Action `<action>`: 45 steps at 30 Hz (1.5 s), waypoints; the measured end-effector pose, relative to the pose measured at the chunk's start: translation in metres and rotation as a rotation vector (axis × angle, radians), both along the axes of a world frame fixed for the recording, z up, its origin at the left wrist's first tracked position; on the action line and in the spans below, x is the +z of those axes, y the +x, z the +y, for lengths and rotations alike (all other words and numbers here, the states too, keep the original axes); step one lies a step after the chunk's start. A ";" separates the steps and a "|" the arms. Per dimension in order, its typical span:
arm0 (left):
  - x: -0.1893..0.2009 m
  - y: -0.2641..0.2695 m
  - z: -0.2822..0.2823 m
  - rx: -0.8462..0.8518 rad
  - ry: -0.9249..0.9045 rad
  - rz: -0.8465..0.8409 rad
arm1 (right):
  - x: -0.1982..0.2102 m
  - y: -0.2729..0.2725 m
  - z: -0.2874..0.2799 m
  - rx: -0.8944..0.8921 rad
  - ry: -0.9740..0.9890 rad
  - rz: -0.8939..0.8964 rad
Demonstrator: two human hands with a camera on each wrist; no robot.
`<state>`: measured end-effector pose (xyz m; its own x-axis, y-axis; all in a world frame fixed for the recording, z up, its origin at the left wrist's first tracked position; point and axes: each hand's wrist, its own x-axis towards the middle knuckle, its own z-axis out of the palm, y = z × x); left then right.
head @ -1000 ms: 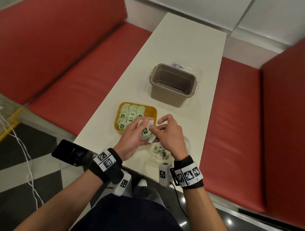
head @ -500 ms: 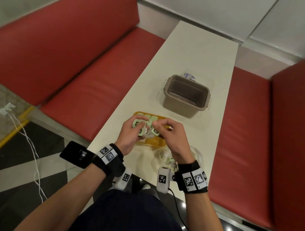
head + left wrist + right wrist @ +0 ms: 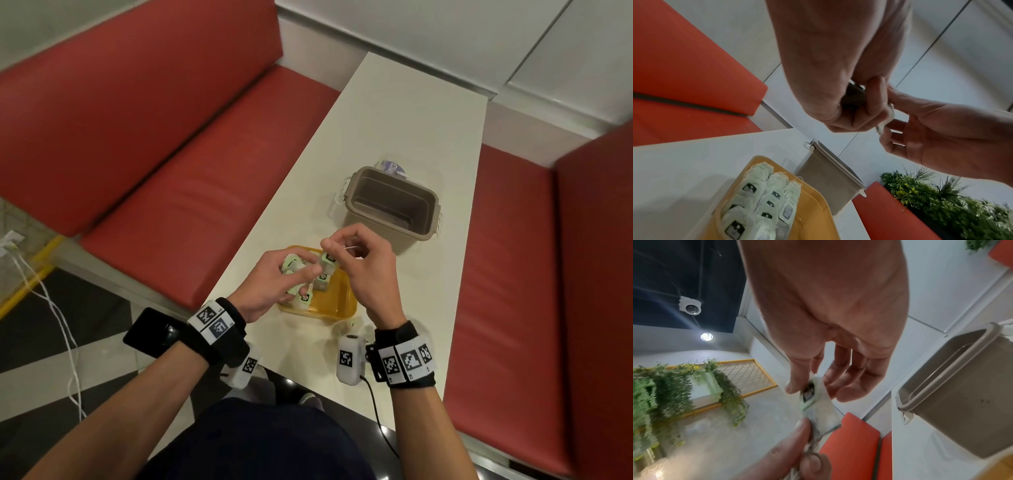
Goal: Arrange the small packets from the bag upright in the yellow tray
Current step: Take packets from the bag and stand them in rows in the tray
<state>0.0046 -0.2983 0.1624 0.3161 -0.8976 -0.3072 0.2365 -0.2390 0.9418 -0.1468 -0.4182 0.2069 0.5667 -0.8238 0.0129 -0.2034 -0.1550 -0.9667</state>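
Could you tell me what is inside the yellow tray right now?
Rows of pale green tea bags stand upright along one side of the yellow tray. In the head view the left hand covers most of them.

bag (image 3: 356, 329) mostly behind right wrist

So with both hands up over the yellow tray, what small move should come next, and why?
Probably lower the packet that the right hand pinches and stand it in the bare part of the yellow tray, beside the upright rows. The left hand holds several more packets, and the tray's right side looks unfilled.
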 end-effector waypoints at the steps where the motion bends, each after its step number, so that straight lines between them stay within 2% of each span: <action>1: 0.001 0.002 0.000 0.011 0.002 -0.014 | 0.000 0.000 0.001 0.015 0.005 -0.009; 6: 0.000 0.013 0.003 0.041 -0.010 -0.094 | -0.009 -0.007 0.001 0.087 -0.050 0.090; 17: -0.005 0.011 0.002 -0.005 -0.036 -0.068 | -0.021 -0.010 0.019 -0.030 0.170 -0.277; 21: 0.000 0.006 0.002 -0.034 -0.063 -0.088 | -0.024 -0.012 0.020 -0.010 0.149 -0.258; 28: -0.008 -0.001 0.000 0.044 -0.051 -0.088 | -0.017 -0.013 0.027 0.015 0.040 -0.239; 35: -0.017 0.001 0.003 0.108 -0.042 -0.044 | -0.040 -0.016 0.018 -0.034 -0.019 -0.048; 39: -0.041 0.016 0.012 0.243 0.040 -0.041 | -0.077 -0.014 0.009 -0.057 -0.115 0.211; 45: -0.089 0.034 0.033 0.320 0.209 -0.123 | -0.137 0.010 0.010 0.093 -0.014 0.563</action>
<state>0.0385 -0.2648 0.0736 0.6154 -0.6698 -0.4155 0.2186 -0.3614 0.9064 -0.1370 -0.4080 0.0696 0.5595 -0.7721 -0.3015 -0.6714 -0.2090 -0.7110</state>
